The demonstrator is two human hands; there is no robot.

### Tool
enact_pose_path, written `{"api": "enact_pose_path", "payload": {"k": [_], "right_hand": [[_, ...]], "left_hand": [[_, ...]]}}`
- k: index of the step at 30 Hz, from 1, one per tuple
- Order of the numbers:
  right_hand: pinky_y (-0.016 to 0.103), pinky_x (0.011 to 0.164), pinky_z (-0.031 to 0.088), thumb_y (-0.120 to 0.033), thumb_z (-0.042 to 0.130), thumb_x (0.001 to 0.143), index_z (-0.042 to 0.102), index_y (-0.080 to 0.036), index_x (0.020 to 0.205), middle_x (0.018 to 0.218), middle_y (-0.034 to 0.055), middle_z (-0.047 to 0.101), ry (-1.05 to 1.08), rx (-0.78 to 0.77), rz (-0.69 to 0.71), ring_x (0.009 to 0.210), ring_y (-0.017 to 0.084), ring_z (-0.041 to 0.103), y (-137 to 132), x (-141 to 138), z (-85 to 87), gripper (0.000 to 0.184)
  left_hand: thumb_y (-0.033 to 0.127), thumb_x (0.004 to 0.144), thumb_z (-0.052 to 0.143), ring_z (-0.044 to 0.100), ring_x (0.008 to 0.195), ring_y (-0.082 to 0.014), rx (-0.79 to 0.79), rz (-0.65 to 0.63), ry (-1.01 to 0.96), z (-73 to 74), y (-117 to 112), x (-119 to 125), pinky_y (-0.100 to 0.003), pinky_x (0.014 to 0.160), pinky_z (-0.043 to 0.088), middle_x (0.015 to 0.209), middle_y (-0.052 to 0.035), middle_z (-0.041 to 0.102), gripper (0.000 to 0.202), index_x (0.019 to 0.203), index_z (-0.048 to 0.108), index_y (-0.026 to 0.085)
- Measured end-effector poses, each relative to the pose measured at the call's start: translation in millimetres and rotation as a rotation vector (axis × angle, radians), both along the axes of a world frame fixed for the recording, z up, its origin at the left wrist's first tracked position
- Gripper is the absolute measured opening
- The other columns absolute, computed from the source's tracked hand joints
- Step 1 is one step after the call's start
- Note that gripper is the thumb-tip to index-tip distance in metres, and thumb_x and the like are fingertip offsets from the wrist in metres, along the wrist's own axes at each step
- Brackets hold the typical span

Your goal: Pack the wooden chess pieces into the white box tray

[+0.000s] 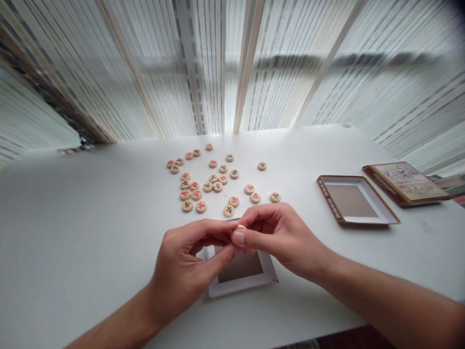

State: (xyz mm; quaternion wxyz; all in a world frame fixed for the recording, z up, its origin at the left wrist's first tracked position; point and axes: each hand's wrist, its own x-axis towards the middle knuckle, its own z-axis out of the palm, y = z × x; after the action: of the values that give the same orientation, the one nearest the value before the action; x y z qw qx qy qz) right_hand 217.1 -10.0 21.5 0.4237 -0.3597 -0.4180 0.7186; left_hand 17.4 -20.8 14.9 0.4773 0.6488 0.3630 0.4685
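Note:
My left hand [185, 264] and my right hand [278, 237] meet in the middle, fingers pinched together on a small round wooden game piece [241, 227], of which only the top edge shows. Both hands hover above a shallow white tray [269, 276] lying on the white table [90, 228]. Beyond the hands, several round wooden pieces [203, 186] with red or black characters lie scattered flat on the table.
An open brown-edged box half [381, 218] with a white rim lies to the right, and its printed lid [409, 183] lies further right by the table edge. White vertical blinds [232, 63] hang behind the table.

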Motion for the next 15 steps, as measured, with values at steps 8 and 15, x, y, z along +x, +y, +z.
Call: {"api": "enact_pose_path", "payload": {"k": [8,15], "right_hand": [[0.030,0.071,0.062,-0.034,0.091,0.086,0.089,-0.021,0.096,0.082,0.0055,0.080,-0.106,0.279,-0.062,0.074,0.017,0.073,-1,0,-1.8,0.016],[0.034,0.082,0.063,-0.018,0.087,0.089,0.087,-0.024,0.104,0.094,0.0057,0.084,-0.279,0.614,-0.242,0.088,0.021,0.078,-1,2,-12.7,0.017]], "left_hand": [[0.015,0.089,0.087,0.085,0.088,-0.0177,-0.127,0.074,-0.065,1.2,2,0,-0.021,0.084,0.070,0.101,-0.0024,0.088,0.023,0.109,0.087,0.025],[0.007,0.086,0.086,0.082,0.090,-0.0125,0.009,0.170,-0.026,0.4,6,1,-0.014,0.085,0.066,0.096,0.0020,0.086,0.023,0.100,0.088,0.026]]}}
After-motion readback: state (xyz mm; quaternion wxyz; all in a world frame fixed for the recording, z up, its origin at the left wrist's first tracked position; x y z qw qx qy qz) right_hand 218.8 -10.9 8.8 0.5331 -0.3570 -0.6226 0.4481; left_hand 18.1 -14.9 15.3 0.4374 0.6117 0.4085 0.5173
